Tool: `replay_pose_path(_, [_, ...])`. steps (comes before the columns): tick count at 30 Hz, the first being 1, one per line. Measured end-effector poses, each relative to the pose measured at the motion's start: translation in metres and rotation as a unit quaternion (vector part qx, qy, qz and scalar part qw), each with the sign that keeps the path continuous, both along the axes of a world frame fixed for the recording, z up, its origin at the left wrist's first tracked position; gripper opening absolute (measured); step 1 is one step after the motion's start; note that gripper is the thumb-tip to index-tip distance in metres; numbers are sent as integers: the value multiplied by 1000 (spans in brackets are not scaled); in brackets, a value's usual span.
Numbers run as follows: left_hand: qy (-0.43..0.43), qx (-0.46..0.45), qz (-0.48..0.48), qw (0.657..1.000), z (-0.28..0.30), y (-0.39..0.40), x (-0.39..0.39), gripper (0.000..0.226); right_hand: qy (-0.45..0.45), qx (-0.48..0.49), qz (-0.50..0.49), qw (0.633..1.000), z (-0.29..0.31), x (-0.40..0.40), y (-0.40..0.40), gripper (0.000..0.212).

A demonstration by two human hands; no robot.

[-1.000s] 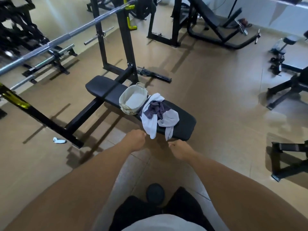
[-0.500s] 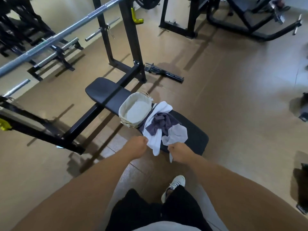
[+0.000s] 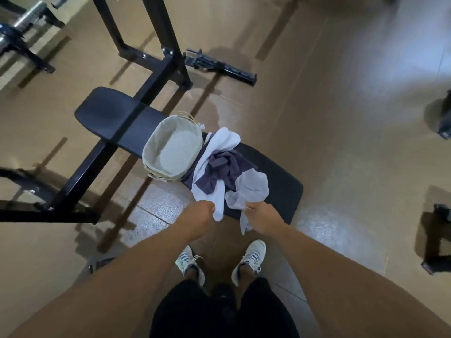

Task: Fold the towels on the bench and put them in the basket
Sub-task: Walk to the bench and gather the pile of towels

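**Towel pile: soft goods, both hands at the near edge**

I find three towels heaped on the black bench (image 3: pixel 275 176), none folded. The white towel (image 3: pixel 220 152) runs from the basket side down over the near edge; the dark purple towel (image 3: pixel 223 173) lies bunched on top; the pale grey towel (image 3: pixel 252 189) hangs at 5 o'clock of the heap. The lined basket (image 3: pixel 170 148) stands touching the pile at its 9 o'clock, nothing in it.

My left hand (image 3: pixel 199 215) has its fingers curled, pinching the white towel's hanging end. My right hand (image 3: pixel 261 217) grips the grey towel's tail.

Judgement: light, limp cloth, not fragile. It will drag its neighbours when lifted. Corners offer the best hold.
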State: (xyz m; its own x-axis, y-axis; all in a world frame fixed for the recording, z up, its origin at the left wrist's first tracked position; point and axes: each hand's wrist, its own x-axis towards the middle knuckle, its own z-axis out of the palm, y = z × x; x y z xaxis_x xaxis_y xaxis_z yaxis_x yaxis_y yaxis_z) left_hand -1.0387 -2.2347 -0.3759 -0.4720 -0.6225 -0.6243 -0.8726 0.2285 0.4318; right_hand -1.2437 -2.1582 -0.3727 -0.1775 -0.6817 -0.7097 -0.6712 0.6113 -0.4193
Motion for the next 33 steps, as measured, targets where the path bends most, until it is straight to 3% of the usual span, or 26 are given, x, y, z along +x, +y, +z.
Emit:
replay_pose_path(5, [0, 12, 0, 1000, -45, -9, -11, 32, -20, -12, -17, 1000, -52, 4, -7, 33])
replay_pose_path(9, [9, 6, -8, 1000, -84, -17, -14, 30, -15, -24, -15, 999, -98, 5, -13, 36])
replay_pose_path(13, [57, -40, 9, 998, -131, -39, -22, 35, 24, -74, 35, 996, -149, 1, -44, 27])
replay_pose_path(16, [98, -88, -22, 991, -181, -71, -35, 38, 92, -191, -3, 977, -177, -12, -84, 16])
replay_pose_path(19, [139, -214, -23, 967, -236, -108, -52, 45, 87, -221, 7, 971, -208, -28, -121, 33])
replay_pose_path(21, [163, -286, -8, 944, -272, -128, -61, 43, 108, -260, 29, 959, -235, -38, -139, 31])
replay_pose_path(27, [176, -386, -20, 905, -347, -140, -81, 47, 167, -339, 97, 921, -312, -51, -162, 29])
replay_pose_path(33, [230, -417, 27, 879, -352, -129, -79, 42, 204, -365, 88, 904, -333, -42, -165, 30])
